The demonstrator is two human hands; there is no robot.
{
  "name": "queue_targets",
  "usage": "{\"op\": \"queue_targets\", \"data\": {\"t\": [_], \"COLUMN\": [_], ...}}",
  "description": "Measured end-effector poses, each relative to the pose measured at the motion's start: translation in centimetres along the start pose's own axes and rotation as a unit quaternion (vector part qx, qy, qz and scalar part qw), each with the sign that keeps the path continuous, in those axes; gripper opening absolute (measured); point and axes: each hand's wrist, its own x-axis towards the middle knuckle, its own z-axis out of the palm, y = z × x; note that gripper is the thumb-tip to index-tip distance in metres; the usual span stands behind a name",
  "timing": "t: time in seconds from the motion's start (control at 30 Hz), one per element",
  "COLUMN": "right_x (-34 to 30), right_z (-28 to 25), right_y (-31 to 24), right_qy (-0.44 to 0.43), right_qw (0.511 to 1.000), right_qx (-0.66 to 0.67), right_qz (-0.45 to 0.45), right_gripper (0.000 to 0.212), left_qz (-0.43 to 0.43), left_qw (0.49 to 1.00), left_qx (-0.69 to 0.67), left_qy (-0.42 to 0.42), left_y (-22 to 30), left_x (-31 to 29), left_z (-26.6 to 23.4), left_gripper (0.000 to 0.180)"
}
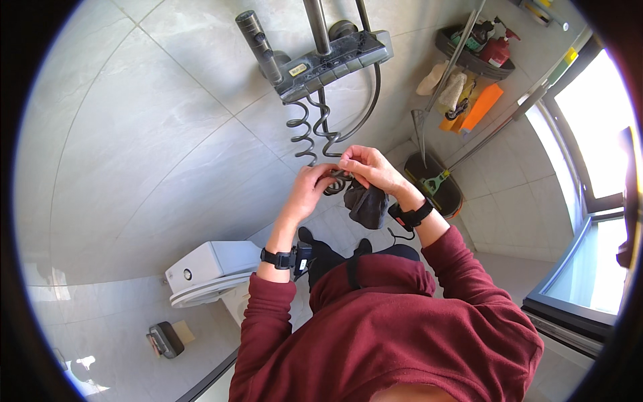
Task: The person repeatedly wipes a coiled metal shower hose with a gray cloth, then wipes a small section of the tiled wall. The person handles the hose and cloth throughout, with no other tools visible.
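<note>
Below one shower (338,65), our left hand (310,189)'s fingers pinch springy hose coils (336,183); our right hand (377,172)'s, curled nearly closed, grip one baggy black cloth (368,206).

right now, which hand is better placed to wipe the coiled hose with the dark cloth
Probably the right hand: the dark cloth hangs just below it, beside the coiled hose. The left hand, at the hose's left side, seems better placed to steady it.

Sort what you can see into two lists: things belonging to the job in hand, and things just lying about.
In the job:
coiled hose, at the left hand
dark cloth, at the right hand
probably the shower fixture

Just about:
toilet
red pump bottle
orange item
</note>
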Motion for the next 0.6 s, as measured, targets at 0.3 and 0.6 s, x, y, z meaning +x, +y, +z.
{"op": "queue_targets", "data": {"t": [0.3, 0.6], "right_x": [-0.3, -1.1], "right_z": [-0.8, 0.3], "right_y": [0.0, -1.5], "right_qy": [0.025, 0.036], "right_qw": [0.999, 0.990], "right_qx": [-0.023, -0.108], "right_qz": [-0.011, -0.081], "right_gripper": [0.020, 0.029], "left_qz": [-0.030, -0.008], "left_qw": [0.996, 0.997], "left_qx": [0.021, 0.007], "left_qy": [-0.085, 0.079], "left_y": [-0.6, -0.4], "left_x": [-1.1, -1.9], "left_z": [-1.9, -0.1], "left_gripper": [0.023, 0.015]}}
